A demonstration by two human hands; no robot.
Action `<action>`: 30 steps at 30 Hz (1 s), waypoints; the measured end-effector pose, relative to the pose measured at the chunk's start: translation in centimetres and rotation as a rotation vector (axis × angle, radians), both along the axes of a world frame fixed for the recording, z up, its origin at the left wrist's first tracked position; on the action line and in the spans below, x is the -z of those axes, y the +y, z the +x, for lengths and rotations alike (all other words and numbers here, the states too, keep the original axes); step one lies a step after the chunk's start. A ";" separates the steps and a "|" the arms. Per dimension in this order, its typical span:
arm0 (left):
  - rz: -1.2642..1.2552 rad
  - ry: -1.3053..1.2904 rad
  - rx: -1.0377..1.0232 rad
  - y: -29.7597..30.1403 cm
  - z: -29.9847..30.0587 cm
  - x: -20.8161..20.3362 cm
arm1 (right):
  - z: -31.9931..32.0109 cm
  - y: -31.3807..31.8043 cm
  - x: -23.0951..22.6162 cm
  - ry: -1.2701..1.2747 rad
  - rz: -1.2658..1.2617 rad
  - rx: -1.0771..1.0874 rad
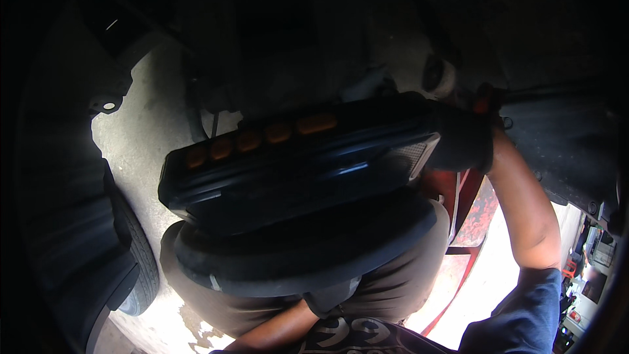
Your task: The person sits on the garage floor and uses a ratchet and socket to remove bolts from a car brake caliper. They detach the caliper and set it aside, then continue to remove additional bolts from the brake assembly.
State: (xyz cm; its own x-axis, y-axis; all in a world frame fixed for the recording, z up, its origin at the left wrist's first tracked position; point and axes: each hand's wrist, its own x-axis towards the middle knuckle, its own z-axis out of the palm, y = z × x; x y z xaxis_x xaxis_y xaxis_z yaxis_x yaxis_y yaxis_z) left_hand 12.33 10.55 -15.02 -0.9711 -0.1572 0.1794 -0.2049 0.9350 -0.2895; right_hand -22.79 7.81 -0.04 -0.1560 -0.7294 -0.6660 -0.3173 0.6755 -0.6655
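Grip unclear, right hand beside black case, orange ovals inset, left hand below

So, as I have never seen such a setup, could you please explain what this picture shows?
There is no machine here, just a person working. A wide fisheye camera on the person's head looks down, so straight edges bend. Over the lap, in dull brown trousers, lies a long black object with a row of orange ovals, above a dark curved panel. The dark-gloved right hand is at the object's right end; the dark-gloved left hand is at the panel's lower edge. Shadow hides whether either grips. At the left are a black rubber tyre and pale grey floor.
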 end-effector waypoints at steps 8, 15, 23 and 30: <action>0.492 0.134 0.107 -1.2 -0.3 -0.9 | -1.2 0.4 1.2 0.027 -0.181 -0.045; 0.723 0.179 0.129 -1.8 -0.7 -1.8 | -1.6 0.5 0.7 0.020 -0.250 -0.159; 0.749 0.138 0.143 -1.8 -0.2 -1.4 | -1.5 0.6 0.5 0.248 -0.367 -0.283; 0.283 -0.009 0.268 -1.7 0.0 -1.2 | -2.4 1.5 1.2 0.286 -0.466 -0.340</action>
